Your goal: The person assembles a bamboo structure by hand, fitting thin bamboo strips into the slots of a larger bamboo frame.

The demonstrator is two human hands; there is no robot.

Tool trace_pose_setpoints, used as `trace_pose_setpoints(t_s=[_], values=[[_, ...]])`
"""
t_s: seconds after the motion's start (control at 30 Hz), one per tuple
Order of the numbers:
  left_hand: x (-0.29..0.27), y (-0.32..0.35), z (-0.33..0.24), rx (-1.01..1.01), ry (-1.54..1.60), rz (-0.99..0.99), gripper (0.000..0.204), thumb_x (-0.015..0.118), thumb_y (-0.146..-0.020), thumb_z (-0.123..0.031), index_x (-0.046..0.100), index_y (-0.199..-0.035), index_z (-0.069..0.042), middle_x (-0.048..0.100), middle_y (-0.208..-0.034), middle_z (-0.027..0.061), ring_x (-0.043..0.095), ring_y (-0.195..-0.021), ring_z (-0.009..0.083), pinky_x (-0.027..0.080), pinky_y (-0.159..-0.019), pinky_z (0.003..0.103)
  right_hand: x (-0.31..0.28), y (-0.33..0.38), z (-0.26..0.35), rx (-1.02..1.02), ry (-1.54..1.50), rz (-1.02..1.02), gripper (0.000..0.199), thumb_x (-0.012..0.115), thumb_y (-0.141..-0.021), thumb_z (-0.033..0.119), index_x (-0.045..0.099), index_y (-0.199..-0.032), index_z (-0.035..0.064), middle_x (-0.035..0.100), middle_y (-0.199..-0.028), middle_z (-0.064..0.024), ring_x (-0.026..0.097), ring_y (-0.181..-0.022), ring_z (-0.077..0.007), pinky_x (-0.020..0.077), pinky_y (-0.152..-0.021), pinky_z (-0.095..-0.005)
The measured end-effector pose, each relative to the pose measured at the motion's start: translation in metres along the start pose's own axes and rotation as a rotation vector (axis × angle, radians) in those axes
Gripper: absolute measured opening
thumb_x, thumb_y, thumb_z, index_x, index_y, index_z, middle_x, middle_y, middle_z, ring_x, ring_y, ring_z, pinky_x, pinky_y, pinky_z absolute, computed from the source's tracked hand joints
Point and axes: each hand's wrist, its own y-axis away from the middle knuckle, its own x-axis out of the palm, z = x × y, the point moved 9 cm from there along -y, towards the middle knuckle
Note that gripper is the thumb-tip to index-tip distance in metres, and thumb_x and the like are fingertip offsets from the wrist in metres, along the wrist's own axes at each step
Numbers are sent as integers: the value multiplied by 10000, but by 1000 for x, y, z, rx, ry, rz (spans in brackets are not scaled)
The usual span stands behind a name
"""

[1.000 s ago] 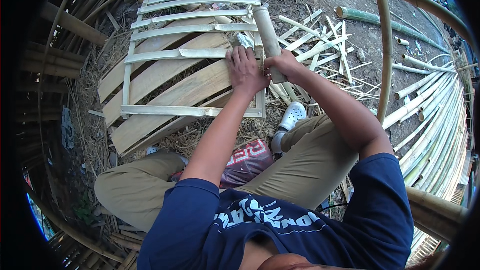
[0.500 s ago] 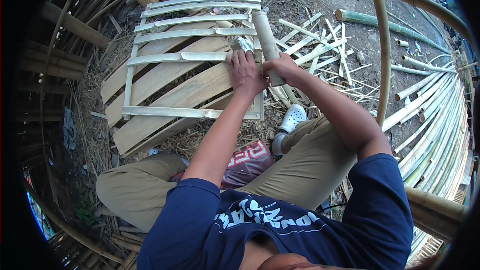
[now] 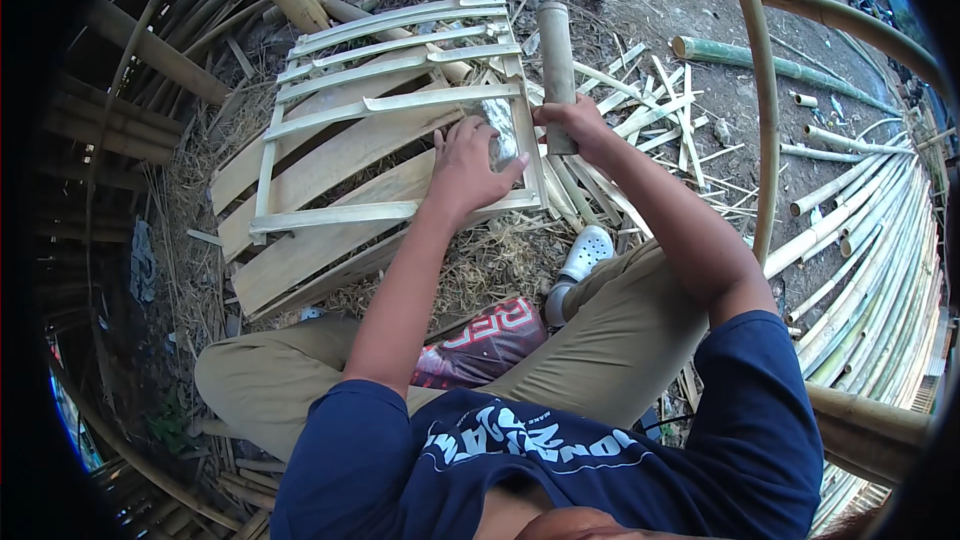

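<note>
Your left hand [image 3: 465, 168] presses flat, fingers spread, on pale slatted bamboo frame [image 3: 390, 140]; your right hand [image 3: 570, 125] clenches short thick bamboo cylinder [image 3: 556, 65], upright beside frame.

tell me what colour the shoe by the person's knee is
White, with small holes on top: the shoe lies on the straw below the right hand. The head view shows it.

Bare dirt ground [image 3: 720, 110] carries everything, strewn with dry straw and bamboo shavings. A frame of pale bamboo slats [image 3: 370, 150] lies flat on it, resting over wide split planks [image 3: 310, 250]. Loose bamboo strips [image 3: 640, 110] lie scattered beside the frame. A green bamboo pole [image 3: 770, 65] lies farther off. Long bamboo poles [image 3: 870, 270] are stacked along the ground's right edge.
</note>
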Motion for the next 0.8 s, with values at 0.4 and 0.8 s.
trace_pose_setpoints(t_s=[0.4,0.8], values=[[-37,49,35,118,83,-21,863,875,-797,-541,576,-1518,-174,441,-1652,155,306,-1599,362,174,-1296,684,14,3,-2,-30,326,34,514,809,-784,80,594,-1228,-68,690,-1110,-188,757,-908,-285,705,-718,-418],[-160,167,339,-1095,-251,-451,780,740,-877,-444,534,-1449,44,517,-1499,279,438,-1444,437,332,-1224,631,26,4,-22,32,247,42,423,814,-813,74,605,-1160,-48,665,-996,-139,709,-777,-242,669,-633,-417]])
